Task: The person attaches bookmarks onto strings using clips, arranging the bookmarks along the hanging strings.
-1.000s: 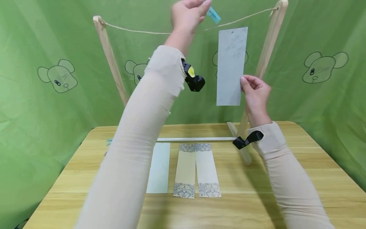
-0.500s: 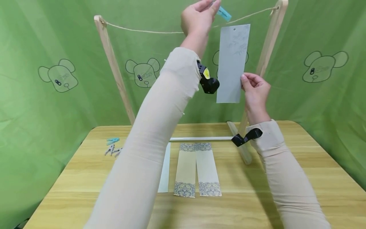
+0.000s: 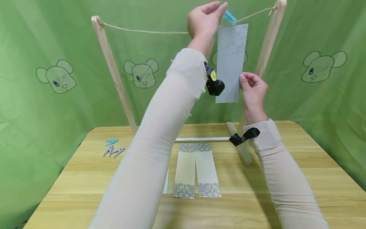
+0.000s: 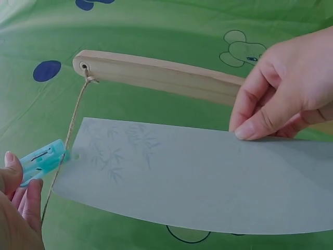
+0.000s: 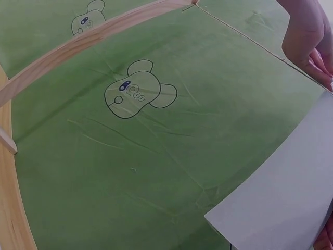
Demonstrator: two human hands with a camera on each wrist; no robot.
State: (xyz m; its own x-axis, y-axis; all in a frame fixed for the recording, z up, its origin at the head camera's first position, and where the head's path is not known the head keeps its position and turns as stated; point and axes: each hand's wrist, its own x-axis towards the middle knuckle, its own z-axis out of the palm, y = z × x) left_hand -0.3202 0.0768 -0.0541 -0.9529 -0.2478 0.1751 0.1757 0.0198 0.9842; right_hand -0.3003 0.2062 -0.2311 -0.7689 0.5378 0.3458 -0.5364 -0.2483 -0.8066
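Note:
My left hand (image 3: 203, 24) pinches a light blue clothespin (image 3: 230, 17) up at the string (image 3: 143, 31). In the left wrist view the clothespin's (image 4: 44, 161) tip meets the string at the short, holed end of a pale grey-blue bookmark (image 4: 197, 182) with faint bamboo leaves. That bookmark (image 3: 231, 63) hangs lengthwise in the head view, its top edge right at the string. Thumb and fingers of my right hand (image 3: 254, 93) pinch its right edge low down. Only the plain lower part of the bookmark (image 5: 286, 192) shows in the right wrist view.
Wooden posts (image 3: 112, 70) carry the string, joined low by a white rod (image 3: 206, 139). On the table lie two lace-patterned bookmarks (image 3: 185, 168) and a pale one (image 3: 166, 181), mostly behind my left sleeve. Another blue clothespin (image 3: 111, 142) and grey clothespins (image 3: 108, 151) lie at left.
My left hand has moved right and slightly down with the clothespin, reaching the bookmark's top edge. The bookmark has risen slightly to the string, still in my right hand.

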